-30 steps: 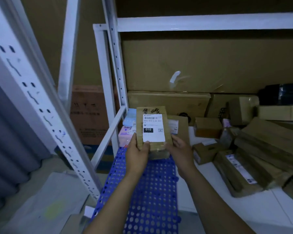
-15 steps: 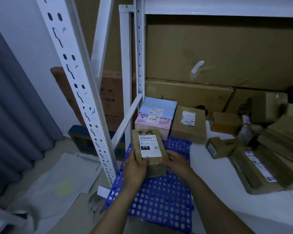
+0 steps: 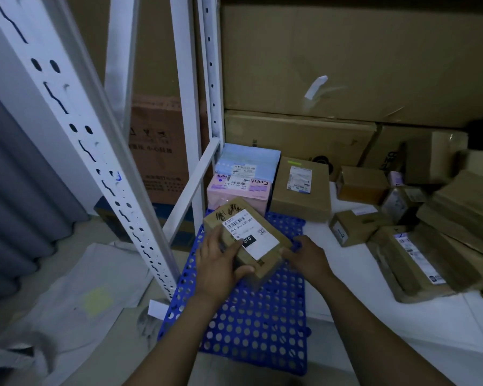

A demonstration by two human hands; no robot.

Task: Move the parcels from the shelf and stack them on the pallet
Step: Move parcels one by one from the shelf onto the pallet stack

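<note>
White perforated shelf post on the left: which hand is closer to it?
Left. The left hand holds the labelled parcel just right of the post; the right hand grips the parcel's other end, farther right.

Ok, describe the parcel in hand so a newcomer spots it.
Find the blue perforated pallet by the white shelf upright. Over its far end, the left hand and right hand hold a brown parcel before a pink box. Only its label carries a black 010 tag.
</note>
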